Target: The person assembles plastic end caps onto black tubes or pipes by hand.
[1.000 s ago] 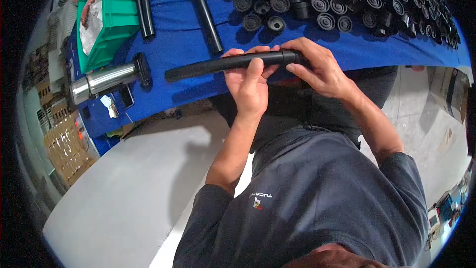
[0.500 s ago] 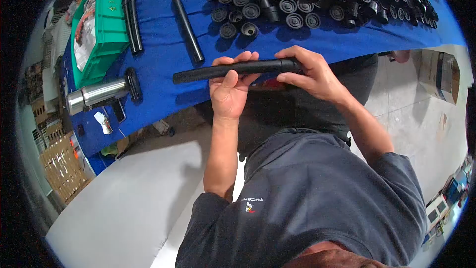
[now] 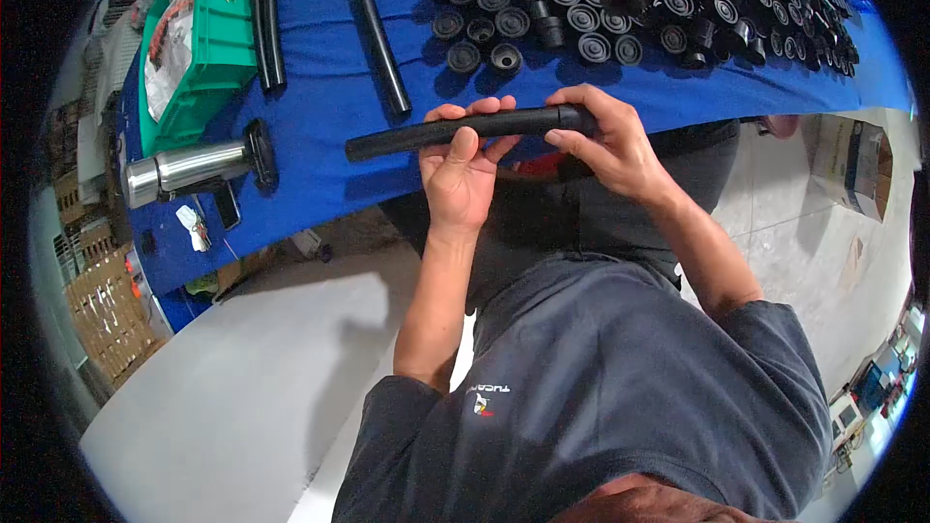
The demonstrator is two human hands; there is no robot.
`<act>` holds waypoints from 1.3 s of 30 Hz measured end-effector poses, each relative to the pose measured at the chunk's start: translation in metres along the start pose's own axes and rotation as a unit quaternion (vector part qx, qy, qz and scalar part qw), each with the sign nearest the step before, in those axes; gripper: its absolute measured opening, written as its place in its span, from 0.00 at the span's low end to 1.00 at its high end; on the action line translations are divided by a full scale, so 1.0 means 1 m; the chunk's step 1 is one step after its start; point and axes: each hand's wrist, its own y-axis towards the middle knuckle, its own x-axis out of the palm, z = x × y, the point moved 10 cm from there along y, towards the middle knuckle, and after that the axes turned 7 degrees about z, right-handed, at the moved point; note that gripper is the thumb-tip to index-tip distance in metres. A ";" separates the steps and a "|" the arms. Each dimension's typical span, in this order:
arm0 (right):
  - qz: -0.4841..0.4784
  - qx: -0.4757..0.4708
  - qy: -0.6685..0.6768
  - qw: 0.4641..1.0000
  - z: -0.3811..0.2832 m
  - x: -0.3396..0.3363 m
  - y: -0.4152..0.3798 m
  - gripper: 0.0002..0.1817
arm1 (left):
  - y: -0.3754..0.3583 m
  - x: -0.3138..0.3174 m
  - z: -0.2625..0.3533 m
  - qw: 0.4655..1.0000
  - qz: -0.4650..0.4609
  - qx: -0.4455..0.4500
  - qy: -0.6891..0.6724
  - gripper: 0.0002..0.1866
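Where I see it gripped, black tube [image 3: 513,123]: left hand [image 3: 459,182] holds mid-length, right hand [image 3: 614,142] holds one end.
Tabletop edge [image 3: 300,221]: nearby.
Blue cloth [image 3: 315,126]: bare between tube and flask [image 3: 199,169].

Looks long, slim and black: a tube [image 3: 504,123], smooth and dull, with a black collar [image 3: 572,118] at the right-hand end and a fine seam between the two. Runs nearly straight and crosswise in view, dipping slightly toward the plain, free left end. Rests in the left hand [image 3: 457,192], across the fingers and against the thumb; ends, partly hidden, at the collar in the curled grip of the right hand [image 3: 622,147].
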 end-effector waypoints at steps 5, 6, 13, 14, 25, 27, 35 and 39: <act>-0.010 -0.071 -0.051 0.996 -0.010 -0.002 0.005 0.20 | 0.003 -0.005 -0.004 0.999 0.004 -0.035 -0.029 0.15; -0.012 -0.068 -0.050 0.996 -0.011 -0.001 0.005 0.20 | 0.004 -0.002 -0.002 0.999 -0.003 -0.042 -0.034 0.15; -0.034 0.105 0.130 0.985 0.015 0.008 -0.001 0.21 | 0.005 0.002 -0.004 0.995 -0.031 -0.062 -0.065 0.15; -0.034 0.112 0.144 0.983 0.018 0.009 -0.002 0.20 | 0.005 0.003 -0.003 0.995 -0.031 -0.062 -0.066 0.15; -0.031 0.088 0.118 0.989 0.019 0.010 0.000 0.17 | 0.003 0.001 -0.003 0.999 -0.018 -0.041 -0.027 0.15; -0.045 0.124 0.190 0.973 0.027 0.014 -0.002 0.17 | 0.002 0.002 -0.003 0.998 -0.018 -0.049 -0.029 0.15; -0.014 0.067 0.153 0.986 0.018 0.007 0.000 0.18 | 0.005 0.005 -0.001 0.999 -0.031 -0.040 -0.016 0.17; 0.024 -0.038 0.008 0.999 -0.009 -0.011 0.006 0.20 | 0.009 0.008 0.000 0.995 -0.007 -0.074 -0.063 0.16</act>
